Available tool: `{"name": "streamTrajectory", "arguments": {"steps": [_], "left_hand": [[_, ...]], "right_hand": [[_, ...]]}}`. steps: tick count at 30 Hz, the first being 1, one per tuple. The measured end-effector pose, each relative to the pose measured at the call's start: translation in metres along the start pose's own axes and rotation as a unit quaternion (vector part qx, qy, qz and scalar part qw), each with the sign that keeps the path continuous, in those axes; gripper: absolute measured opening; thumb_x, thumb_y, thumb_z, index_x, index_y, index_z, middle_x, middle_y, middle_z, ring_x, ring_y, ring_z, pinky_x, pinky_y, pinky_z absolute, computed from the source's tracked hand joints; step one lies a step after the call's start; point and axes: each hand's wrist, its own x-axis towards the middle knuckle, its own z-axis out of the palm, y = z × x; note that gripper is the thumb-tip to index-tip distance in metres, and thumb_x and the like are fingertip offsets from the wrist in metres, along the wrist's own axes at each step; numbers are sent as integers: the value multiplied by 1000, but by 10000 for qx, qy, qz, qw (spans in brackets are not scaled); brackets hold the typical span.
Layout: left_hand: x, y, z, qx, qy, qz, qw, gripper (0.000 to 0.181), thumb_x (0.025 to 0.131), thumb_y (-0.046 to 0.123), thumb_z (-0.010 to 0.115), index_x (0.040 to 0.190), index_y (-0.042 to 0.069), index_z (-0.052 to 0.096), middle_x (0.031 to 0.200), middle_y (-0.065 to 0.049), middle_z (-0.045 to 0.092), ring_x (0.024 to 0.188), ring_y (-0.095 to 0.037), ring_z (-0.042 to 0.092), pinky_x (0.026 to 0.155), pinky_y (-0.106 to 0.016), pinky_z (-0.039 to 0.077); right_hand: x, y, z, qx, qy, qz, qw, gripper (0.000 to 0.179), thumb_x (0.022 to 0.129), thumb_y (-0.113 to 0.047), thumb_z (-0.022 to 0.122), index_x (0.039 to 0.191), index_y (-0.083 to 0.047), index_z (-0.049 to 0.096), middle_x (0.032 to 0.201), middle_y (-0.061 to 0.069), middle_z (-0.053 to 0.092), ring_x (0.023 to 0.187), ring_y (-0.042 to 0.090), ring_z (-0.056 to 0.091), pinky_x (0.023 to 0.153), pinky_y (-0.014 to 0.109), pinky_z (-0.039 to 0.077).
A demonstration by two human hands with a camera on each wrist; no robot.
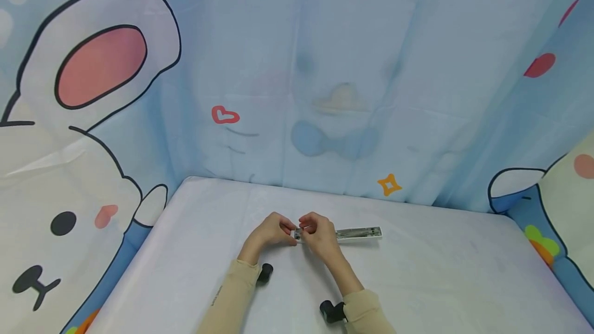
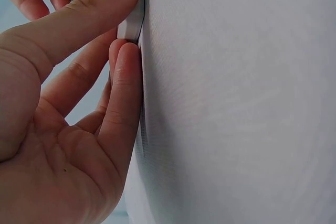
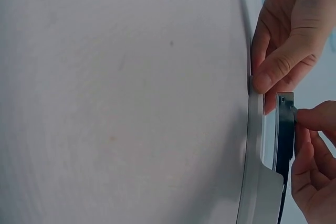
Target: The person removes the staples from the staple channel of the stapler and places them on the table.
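Observation:
A long, narrow white case (image 1: 379,236) with a dark, shiny metal strip (image 3: 285,129) along its top lies on the white table. My left hand (image 1: 274,230) grips the case's left end, thumb on one side and fingertips around the end, in the left wrist view. Just to its right, my right hand (image 1: 320,236) pinches a small tab on the metal strip's end. In the right wrist view this end stands a little apart from the white case (image 3: 254,129). The strip's middle is behind the right hand in the head view.
The white-covered table (image 1: 441,272) spreads around both hands. Behind it hangs a light blue curtain (image 1: 260,66) with cartoon prints. Black wrist-camera mounts stick out by both sleeves, one near the left forearm (image 1: 232,293).

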Motion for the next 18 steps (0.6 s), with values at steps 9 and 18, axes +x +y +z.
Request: {"name": "streamTrajectory", "arguments": {"steps": [9, 18], "left_hand": [[0, 0, 2, -14, -15, -82, 10000, 30, 71, 1, 86, 99, -1, 76, 83, -5, 69, 72, -10, 59, 68, -24, 49], [1, -1, 4, 3, 50, -68, 10000, 30, 71, 0, 85, 99, 0, 76, 83, -5, 69, 71, -9, 58, 67, -24, 49]], "right_hand": [[-4, -2, -9, 163, 98, -2, 9998, 25, 75, 20, 63, 96, 6, 69, 89, 15, 71, 74, 25, 69, 62, 27, 53], [-12, 1, -25, 319, 305, 296, 9986, 22, 80, 16, 65, 97, 3, 71, 92, 13, 72, 81, 27, 69, 63, 25, 52]]}}
